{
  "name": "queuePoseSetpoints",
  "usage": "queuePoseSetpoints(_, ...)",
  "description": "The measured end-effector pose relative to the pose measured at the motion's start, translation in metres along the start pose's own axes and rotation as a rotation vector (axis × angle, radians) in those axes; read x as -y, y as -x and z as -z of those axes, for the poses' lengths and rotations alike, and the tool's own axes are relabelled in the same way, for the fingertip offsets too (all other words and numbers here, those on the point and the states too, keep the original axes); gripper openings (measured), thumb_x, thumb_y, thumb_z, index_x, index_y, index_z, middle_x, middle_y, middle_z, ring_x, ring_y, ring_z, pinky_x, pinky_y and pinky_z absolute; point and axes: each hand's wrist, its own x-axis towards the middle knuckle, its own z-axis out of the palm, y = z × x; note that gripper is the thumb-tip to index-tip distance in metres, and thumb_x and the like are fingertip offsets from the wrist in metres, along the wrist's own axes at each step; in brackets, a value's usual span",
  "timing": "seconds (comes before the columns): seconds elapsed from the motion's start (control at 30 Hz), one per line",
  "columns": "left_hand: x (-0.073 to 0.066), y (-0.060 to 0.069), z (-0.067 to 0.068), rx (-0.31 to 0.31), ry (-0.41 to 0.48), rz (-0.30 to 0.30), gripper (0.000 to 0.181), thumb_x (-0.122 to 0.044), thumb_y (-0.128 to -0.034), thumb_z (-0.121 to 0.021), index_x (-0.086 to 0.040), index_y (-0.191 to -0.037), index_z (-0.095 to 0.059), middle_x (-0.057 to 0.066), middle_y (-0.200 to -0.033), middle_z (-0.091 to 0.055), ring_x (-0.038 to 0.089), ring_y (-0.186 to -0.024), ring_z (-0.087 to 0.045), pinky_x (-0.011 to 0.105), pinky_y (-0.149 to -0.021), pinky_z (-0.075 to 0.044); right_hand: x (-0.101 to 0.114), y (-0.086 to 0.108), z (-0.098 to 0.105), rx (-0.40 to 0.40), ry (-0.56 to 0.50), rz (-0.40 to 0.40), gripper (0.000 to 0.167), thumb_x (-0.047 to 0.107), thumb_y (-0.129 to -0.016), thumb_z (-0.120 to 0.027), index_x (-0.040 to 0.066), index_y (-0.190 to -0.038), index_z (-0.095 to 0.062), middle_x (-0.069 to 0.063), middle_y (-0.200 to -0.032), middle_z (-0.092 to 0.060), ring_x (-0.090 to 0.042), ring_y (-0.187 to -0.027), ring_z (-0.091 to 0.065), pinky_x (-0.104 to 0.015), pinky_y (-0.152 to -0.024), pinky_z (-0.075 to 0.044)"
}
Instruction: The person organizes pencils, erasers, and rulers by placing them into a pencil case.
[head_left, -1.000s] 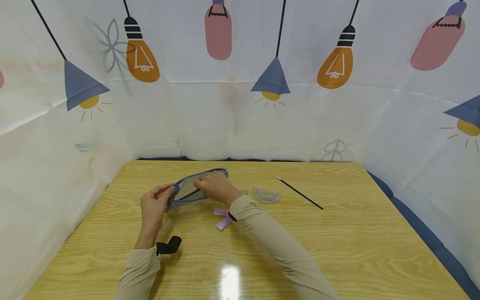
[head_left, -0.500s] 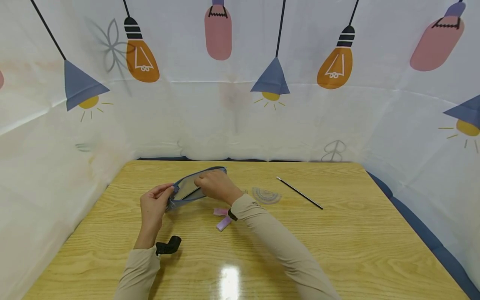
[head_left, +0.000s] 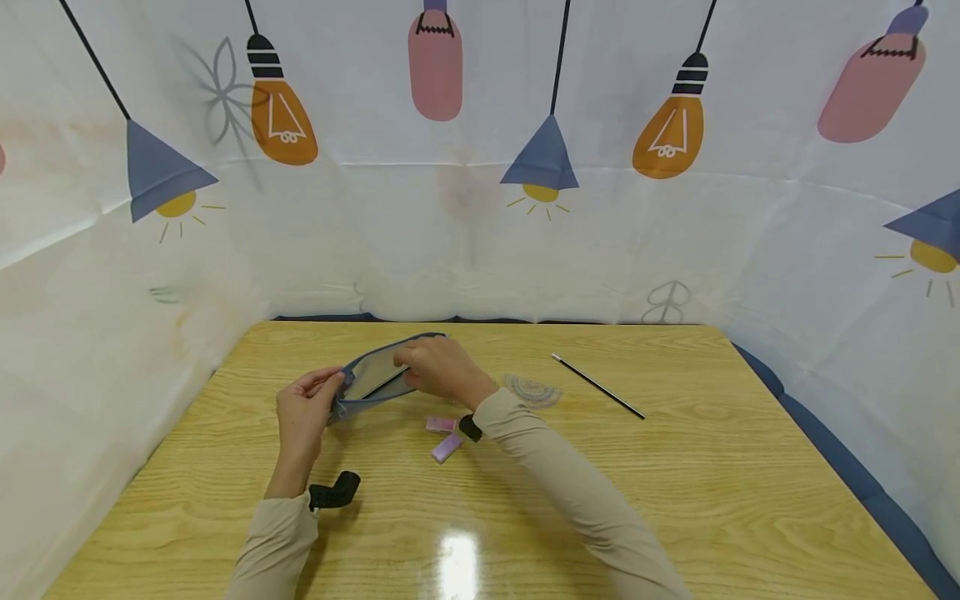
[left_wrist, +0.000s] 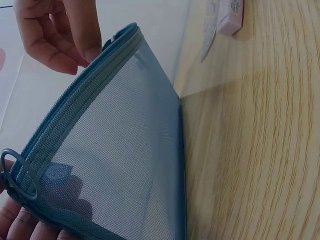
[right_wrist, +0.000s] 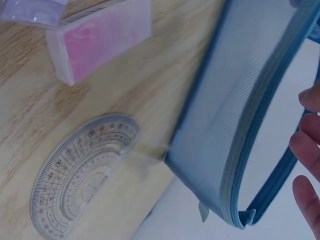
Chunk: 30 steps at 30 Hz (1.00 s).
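Your L hand (head_left: 303,408) pinches the left end of the mesh pouch (left_wrist: 120,135) at its rim; your R hand (head_left: 441,372) is over at the other end, loosely bent fingers at the gaping mouth. Can't tell if they grip anything, tips are part hidden in the head view. Pouch sits toward the worktop's (head_left: 712,500) far-left corner, L of centre & short of the far edge; can't tell if its base touches down. Inside it there's a dark stick (head_left: 386,384), prob. a pencil, running up toward your R fingers. Step in hand, I'd judge: handling that stick inside the pouch, in or out unclear. Next move calls for a firm L pinch so the mouth stays wide, & R fingers kept off the rim w/o snagging. Further out: pink eraser (head_left: 441,424) & purple eraser (head_left: 447,448) lie angled together by your R wrist, on the near-edge side of the pouch. Clear protractor (head_left: 534,390) is past that wrist, toward the right edge; then a black pencil (head_left: 598,387), well apart, slanting, white end nearer the far edge.
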Motion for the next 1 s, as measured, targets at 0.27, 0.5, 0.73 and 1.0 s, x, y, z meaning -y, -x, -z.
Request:
queuePoseSetpoints(0.27, 0.0, -0.001, 0.002, -0.012, -0.023, -0.006, 0.028, -0.016, -0.0919, -0.069, 0.005, -0.111, -0.069, -0.008, -0.081, -0.071, 0.0, -0.074, -0.065, 0.015, -0.061, -0.048, -0.006, 0.01, 0.004, -0.083, -0.059, -0.021, 0.018, 0.02, -0.089, -0.072, 0.016, -0.107, -0.07, 0.002, -0.099, -0.069, -0.009, -0.075, -0.063, -0.023, -0.06, -0.049)
queuePoseSetpoints(0.5, 0.001, -0.002, 0.003, -0.036, -0.015, -0.01, 0.027, -0.014, -0.0915, -0.069, 0.006, -0.11, -0.069, -0.009, -0.079, -0.07, 0.001, -0.072, -0.065, 0.015, -0.06, -0.048, -0.009, 0.016, 0.013, -0.147, -0.119, 0.003, 0.018, 0.016, -0.089, -0.071, 0.013, -0.106, -0.07, 0.0, -0.097, -0.069, -0.01, -0.075, -0.064, -0.024, -0.059, -0.049)
queuePoseSetpoints(0.73, 0.0, -0.003, 0.004, -0.044, 0.009, 0.0, 0.027, -0.013, -0.091, -0.069, 0.007, -0.11, -0.069, -0.008, -0.078, -0.07, 0.002, -0.07, -0.064, 0.015, -0.058, -0.047, -0.014, 0.022, 0.021, -0.162, -0.148, -0.024, 0.018, 0.018, -0.09, -0.07, 0.012, -0.107, -0.07, -0.001, -0.1, -0.069, -0.013, -0.08, -0.064, -0.026, -0.066, -0.05)
queuePoseSetpoints(1.0, 0.0, -0.003, 0.004, -0.053, 0.011, 0.009, 0.028, -0.014, -0.0912, -0.069, 0.007, -0.11, -0.069, -0.008, -0.078, -0.07, 0.002, -0.071, -0.065, 0.015, -0.059, -0.048, -0.018, 0.032, 0.031, -0.145, -0.158, -0.047, 0.019, 0.015, -0.09, -0.069, 0.01, -0.109, -0.07, -0.002, -0.105, -0.068, -0.014, -0.088, -0.064, -0.029, -0.072, -0.051)
